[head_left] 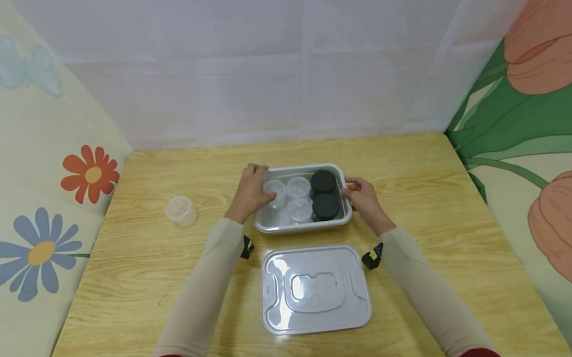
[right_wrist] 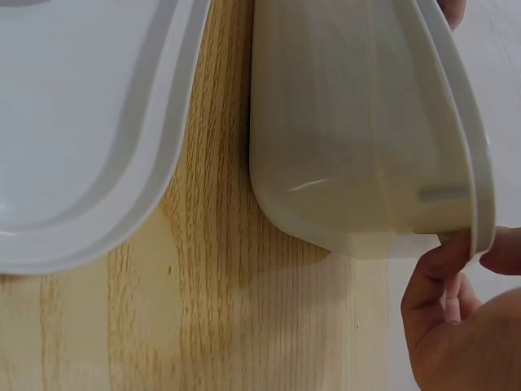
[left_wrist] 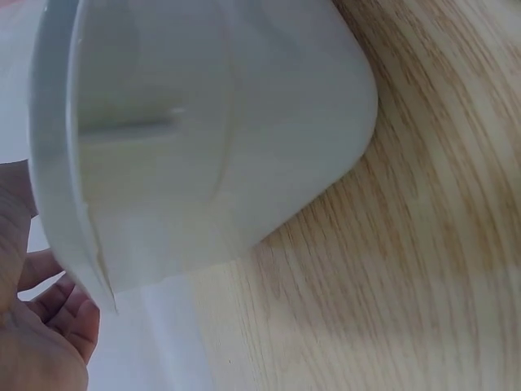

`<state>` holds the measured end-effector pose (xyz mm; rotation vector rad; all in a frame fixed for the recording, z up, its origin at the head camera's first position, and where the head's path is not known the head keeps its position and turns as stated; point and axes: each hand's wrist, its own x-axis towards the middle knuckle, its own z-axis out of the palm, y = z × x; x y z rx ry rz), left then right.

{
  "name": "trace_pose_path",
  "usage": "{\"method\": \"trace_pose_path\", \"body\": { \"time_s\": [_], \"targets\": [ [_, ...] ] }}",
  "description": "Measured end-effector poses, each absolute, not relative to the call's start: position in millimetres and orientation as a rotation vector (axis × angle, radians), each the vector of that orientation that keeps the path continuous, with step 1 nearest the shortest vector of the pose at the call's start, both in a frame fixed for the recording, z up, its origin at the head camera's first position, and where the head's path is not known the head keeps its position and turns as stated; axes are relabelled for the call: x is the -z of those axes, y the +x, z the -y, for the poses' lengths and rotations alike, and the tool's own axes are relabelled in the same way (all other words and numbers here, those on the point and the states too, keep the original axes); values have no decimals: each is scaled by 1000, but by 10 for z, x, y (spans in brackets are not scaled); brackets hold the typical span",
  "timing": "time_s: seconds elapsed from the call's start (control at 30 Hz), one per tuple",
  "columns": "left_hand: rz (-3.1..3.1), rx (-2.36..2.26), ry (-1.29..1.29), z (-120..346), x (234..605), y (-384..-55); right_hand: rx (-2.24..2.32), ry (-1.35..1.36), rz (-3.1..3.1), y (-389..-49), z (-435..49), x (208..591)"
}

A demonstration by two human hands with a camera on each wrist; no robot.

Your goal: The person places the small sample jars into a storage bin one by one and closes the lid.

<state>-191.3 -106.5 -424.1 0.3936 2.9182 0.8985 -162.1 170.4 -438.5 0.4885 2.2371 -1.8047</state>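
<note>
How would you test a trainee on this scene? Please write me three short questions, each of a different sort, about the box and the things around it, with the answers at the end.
1. Where is the large lid, compared with the box?
A. On top of it
B. On the table, on its near side
C. Underneath it

2. True or false: the left hand and the right hand both touch the box.

3. How many black lids can you count inside the box?

Key: 1. B; 2. True; 3. Two.
</note>
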Motion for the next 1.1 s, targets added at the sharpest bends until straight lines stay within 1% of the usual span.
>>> {"method": "trace_pose_path", "body": {
  "time_s": [0.3,0.53,0.8,1.1],
  "targets": [
    [-2927,-965,357,1170,4229,-1892,1792,482,-2231,-1617,-1680,4390],
    [-2870,-1070,229,1319,4258,-1873,1773,480,-2238,-1621,-1686,4391],
    [-2888,-1114,167,1489,4215,-1805,1758,478,-2235,-1626,-1705,4419],
    [-2914,-1151,115,1785,4155,-1698,1781,456,-2248,-1620,-1716,4408]
  ]
}}
